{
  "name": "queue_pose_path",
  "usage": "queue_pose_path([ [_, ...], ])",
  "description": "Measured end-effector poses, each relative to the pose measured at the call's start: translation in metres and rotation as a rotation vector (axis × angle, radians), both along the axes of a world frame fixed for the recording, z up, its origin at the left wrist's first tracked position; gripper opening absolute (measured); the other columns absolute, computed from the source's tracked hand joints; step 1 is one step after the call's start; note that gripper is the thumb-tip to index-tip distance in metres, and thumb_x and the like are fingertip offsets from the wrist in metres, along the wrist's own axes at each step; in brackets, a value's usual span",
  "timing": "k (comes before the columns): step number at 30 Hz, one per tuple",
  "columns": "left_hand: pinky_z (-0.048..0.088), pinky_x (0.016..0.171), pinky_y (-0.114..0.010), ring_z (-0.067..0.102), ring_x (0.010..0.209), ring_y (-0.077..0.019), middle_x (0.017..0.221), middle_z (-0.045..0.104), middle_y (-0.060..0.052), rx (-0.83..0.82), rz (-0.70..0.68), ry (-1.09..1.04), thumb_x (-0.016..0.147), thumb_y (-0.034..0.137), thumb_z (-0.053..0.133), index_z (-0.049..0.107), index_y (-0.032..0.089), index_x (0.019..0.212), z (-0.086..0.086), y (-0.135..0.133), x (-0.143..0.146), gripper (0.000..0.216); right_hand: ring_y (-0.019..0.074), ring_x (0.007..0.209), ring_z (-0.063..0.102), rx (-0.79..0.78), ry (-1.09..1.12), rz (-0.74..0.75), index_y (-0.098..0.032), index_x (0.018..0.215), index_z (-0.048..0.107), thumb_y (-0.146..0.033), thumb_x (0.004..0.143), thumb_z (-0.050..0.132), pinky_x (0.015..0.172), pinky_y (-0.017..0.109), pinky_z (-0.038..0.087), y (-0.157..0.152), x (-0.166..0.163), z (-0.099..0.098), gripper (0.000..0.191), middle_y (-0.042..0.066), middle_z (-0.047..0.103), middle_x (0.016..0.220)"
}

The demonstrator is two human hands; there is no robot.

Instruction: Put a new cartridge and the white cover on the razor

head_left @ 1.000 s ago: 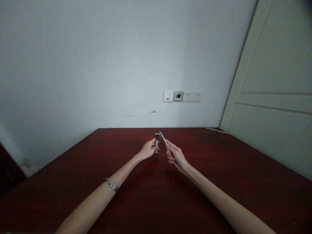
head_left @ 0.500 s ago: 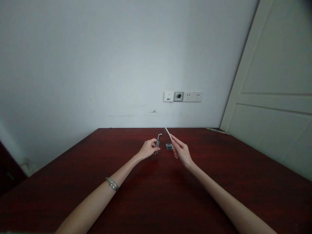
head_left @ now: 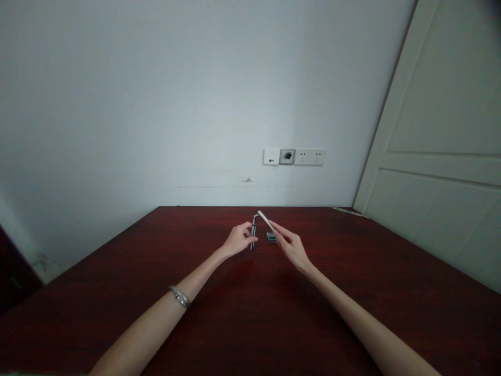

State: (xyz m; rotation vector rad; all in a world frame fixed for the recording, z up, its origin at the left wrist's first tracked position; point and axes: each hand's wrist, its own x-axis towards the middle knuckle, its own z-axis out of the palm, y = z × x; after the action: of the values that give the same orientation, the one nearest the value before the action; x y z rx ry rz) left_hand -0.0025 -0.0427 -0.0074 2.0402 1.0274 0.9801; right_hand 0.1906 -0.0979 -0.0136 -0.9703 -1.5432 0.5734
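Observation:
My left hand (head_left: 238,240) is closed around the dark and silver handle of a razor (head_left: 253,235), held upright with its angled head at the top. In my right hand (head_left: 291,248) is a white toothbrush (head_left: 266,219), pinched between thumb and fingers and tilted up to the left. The brush's head end meets or overlaps the razor's head; its bristles face away from view, and I cannot tell whether the two touch. Just left of my right fingers, a small clear and teal case (head_left: 271,237) lies on the table, partly hidden by them.
The dark red wooden table (head_left: 242,324) runs back to a pale wall (head_left: 195,104). Low on the wall is a row of sockets (head_left: 309,156). A white panelled door (head_left: 438,156) stands at the right, with a thin flat strip (head_left: 349,212) near the table's back right edge.
The toothbrush has swung left and down so that its head end comes to the razor's head. My right hand has turned slightly. My left hand and the razor have stayed almost still.

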Motion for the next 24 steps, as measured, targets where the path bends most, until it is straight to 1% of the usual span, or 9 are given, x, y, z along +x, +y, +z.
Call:
queue_pose_path([
  [2, 0.043, 0.053, -0.022, 0.056, 0.053, -0.0117, 0.057, 0.056, 0.004, 0.006, -0.003, -0.002, 0.067, 0.025, 0.065, 0.054, 0.015, 0.086, 0.001, 0.0, -0.001, 0.024, 0.0184, 0.071, 0.06, -0.006, 0.013, 0.001, -0.022, 0.114, 0.062, -0.048, 0.077, 0.053, 0.06, 0.029, 0.048, 0.001, 0.001, 0.001, 0.047, 0.005, 0.068, 0.087],
  [4, 0.044, 0.055, -0.023, 0.058, 0.056, -0.0121, 0.06, 0.058, 0.002, 0.005, -0.028, -0.035, 0.067, 0.023, 0.065, 0.055, 0.015, 0.086, 0.001, 0.0, -0.002, 0.023, 0.0151, 0.061, 0.056, -0.033, 0.07, -0.008, -0.021, 0.114, 0.062, -0.048, 0.076, 0.055, 0.051, 0.025, 0.045, 0.002, 0.003, 0.002, 0.047, 0.004, 0.066, 0.075],
  [6, 0.045, 0.058, -0.024, 0.06, 0.06, -0.0131, 0.066, 0.061, 0.0, -0.026, -0.081, -0.094, 0.068, 0.019, 0.064, 0.055, 0.014, 0.089, 0.002, 0.0, -0.002, 0.023, 0.0096, 0.046, 0.046, -0.094, 0.169, 0.008, -0.021, 0.119, 0.058, -0.049, 0.075, 0.055, 0.04, 0.02, 0.036, 0.003, 0.005, 0.002, 0.052, -0.001, 0.055, 0.056],
  [8, 0.047, 0.061, -0.026, 0.062, 0.063, -0.0145, 0.07, 0.063, -0.003, -0.093, -0.124, -0.166, 0.07, 0.015, 0.061, 0.054, 0.013, 0.093, 0.002, 0.0, -0.002, 0.025, 0.0052, 0.036, 0.031, -0.184, 0.286, 0.06, -0.02, 0.125, 0.052, -0.05, 0.075, 0.056, 0.034, 0.017, 0.025, 0.001, 0.004, 0.003, 0.059, -0.007, 0.041, 0.046],
  [10, 0.048, 0.063, -0.029, 0.063, 0.063, -0.0153, 0.072, 0.064, -0.005, -0.18, -0.141, -0.234, 0.072, 0.012, 0.058, 0.051, 0.011, 0.099, 0.002, 0.0, -0.001, 0.028, 0.0031, 0.034, 0.023, -0.269, 0.379, 0.117, -0.021, 0.129, 0.047, -0.052, 0.073, 0.057, 0.032, 0.015, 0.018, -0.002, 0.0, 0.004, 0.065, -0.009, 0.034, 0.045],
  [12, 0.049, 0.065, -0.031, 0.063, 0.062, -0.0151, 0.073, 0.063, -0.006, -0.267, -0.148, -0.29, 0.074, 0.009, 0.055, 0.047, 0.011, 0.103, 0.001, 0.0, 0.001, 0.03, 0.0021, 0.034, 0.021, -0.317, 0.426, 0.155, -0.022, 0.13, 0.046, -0.052, 0.071, 0.059, 0.031, 0.015, 0.016, -0.006, -0.006, 0.005, 0.067, -0.009, 0.036, 0.048],
  [14, 0.049, 0.067, -0.033, 0.063, 0.063, -0.0146, 0.075, 0.063, -0.006, -0.34, -0.166, -0.33, 0.076, 0.007, 0.051, 0.045, 0.012, 0.106, 0.0, -0.002, 0.002, 0.03, 0.0016, 0.034, 0.022, -0.329, 0.443, 0.173, -0.024, 0.13, 0.045, -0.051, 0.071, 0.06, 0.031, 0.014, 0.016, -0.011, -0.012, 0.005, 0.067, -0.008, 0.038, 0.051],
  [20, 0.049, 0.072, -0.034, 0.064, 0.068, -0.0137, 0.077, 0.062, -0.005, -0.43, -0.231, -0.369, 0.079, 0.01, 0.053, 0.044, 0.013, 0.106, 0.005, -0.012, 0.007, 0.028, 0.0017, 0.035, 0.025, -0.357, 0.44, 0.209, -0.025, 0.131, 0.043, -0.047, 0.073, 0.059, 0.031, 0.014, 0.017, -0.021, -0.023, 0.006, 0.064, -0.008, 0.04, 0.055],
  [24, 0.048, 0.075, -0.034, 0.064, 0.073, -0.0146, 0.079, 0.062, -0.005, -0.493, -0.308, -0.382, 0.078, 0.014, 0.057, 0.043, 0.014, 0.11, 0.008, -0.017, 0.007, 0.035, 0.0021, 0.035, 0.025, -0.349, 0.417, 0.21, -0.024, 0.132, 0.041, -0.047, 0.075, 0.057, 0.03, 0.014, 0.018, -0.024, -0.026, 0.005, 0.064, -0.008, 0.039, 0.055],
])
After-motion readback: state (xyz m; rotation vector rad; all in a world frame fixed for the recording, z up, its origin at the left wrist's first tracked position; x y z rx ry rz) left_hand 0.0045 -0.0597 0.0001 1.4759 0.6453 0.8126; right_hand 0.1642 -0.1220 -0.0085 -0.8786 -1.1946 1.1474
